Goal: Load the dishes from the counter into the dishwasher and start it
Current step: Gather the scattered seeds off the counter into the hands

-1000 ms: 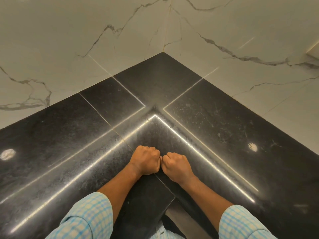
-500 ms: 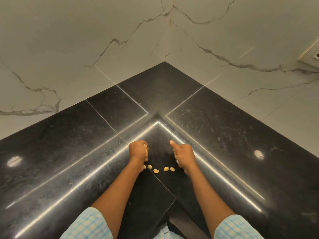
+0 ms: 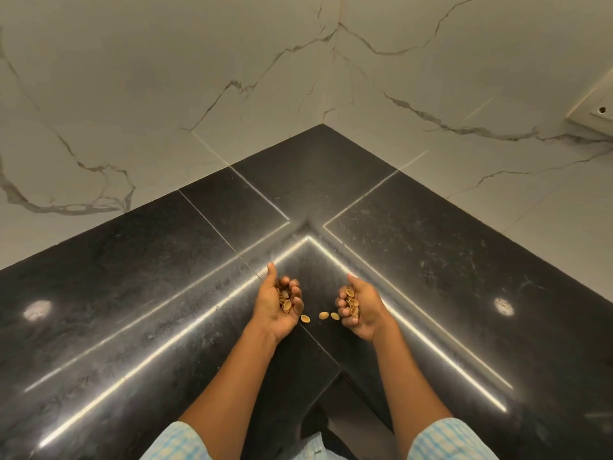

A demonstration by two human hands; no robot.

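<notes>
The right edge cuts off the socket (image 3: 592,111), the bottom edge the sleeves (image 3: 175,443). Curled fingers (image 3: 295,293) partly hide the shells (image 3: 287,305) in the left hand (image 3: 275,315) and right hand (image 3: 366,312).

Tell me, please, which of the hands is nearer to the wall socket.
Right. The right hand lies down and left of the wall socket; the left hand sits even farther left.

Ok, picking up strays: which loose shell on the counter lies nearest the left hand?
The leftmost shell, beside the left hand; the other two lie nearer the right hand.
</notes>
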